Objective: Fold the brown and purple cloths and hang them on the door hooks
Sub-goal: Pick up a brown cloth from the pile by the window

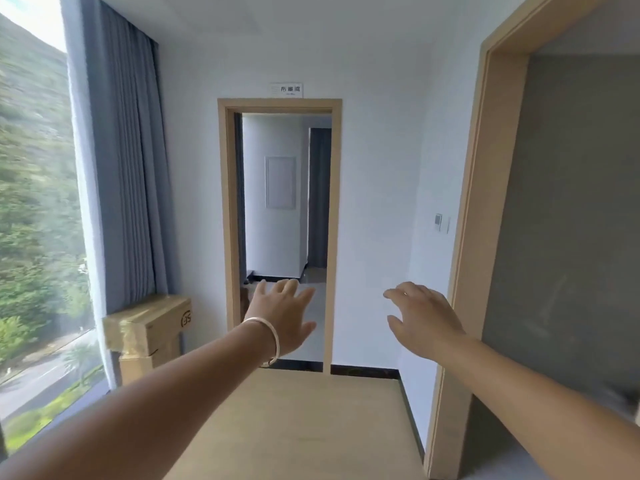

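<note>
Left hand: the left hand [282, 315] is stretched forward at about 11 o'clock, back facing the camera, fingers spread wide and nearly straight, holding nothing.
Bracelet: a pale metal bracelet [268, 336] circles the left wrist.
Right hand: the right hand [420, 315] reaches forward at about 1 o'clock, fingers apart and slightly bent, holding nothing, well apart from the left.
Cloths: neither the brown nor the purple cloth shows anywhere in view, so their place relative to the hands cannot be told.
Hooks: none can be made out on any door or frame.
Bench: a light wooden bench [311, 427] runs forward below the arms at 6 o'clock.
Doorway: an open doorway with a tan frame [225, 209] stands at 12 o'clock beyond the fingertips, a small sign [286, 89] above it, a further room behind.
Right frame: a second tan door frame [474, 209] at 3 o'clock edges a grey panel [571, 209].
Window side: blue curtains [121, 168] and a window [34, 202] at 9 o'clock, with stacked cardboard boxes [149, 332] below.
</note>
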`<state>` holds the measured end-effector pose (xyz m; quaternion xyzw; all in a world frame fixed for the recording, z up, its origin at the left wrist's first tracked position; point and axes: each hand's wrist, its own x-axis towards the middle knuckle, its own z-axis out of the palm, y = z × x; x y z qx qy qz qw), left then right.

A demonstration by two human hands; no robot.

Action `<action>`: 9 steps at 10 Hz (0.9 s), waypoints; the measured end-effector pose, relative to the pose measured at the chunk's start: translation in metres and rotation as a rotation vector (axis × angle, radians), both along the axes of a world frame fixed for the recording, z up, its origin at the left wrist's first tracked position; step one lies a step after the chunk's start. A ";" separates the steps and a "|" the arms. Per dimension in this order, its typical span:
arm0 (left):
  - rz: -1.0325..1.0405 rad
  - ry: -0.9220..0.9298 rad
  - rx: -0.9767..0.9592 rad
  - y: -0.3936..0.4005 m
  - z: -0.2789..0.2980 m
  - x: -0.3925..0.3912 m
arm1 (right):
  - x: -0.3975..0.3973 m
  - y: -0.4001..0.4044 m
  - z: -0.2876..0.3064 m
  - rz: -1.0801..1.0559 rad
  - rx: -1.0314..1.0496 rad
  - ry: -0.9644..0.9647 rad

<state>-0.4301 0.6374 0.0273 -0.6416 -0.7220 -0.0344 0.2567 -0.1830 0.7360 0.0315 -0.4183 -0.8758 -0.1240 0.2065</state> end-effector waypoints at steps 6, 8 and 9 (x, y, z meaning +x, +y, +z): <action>-0.047 0.000 -0.034 0.232 -0.005 -0.063 | -0.055 0.208 0.001 -0.045 -0.023 -0.002; 0.028 0.012 -0.035 0.316 0.006 -0.051 | -0.047 0.308 0.004 0.011 -0.010 0.024; 0.062 0.004 -0.020 0.359 0.019 -0.041 | -0.041 0.359 0.010 0.029 0.013 0.044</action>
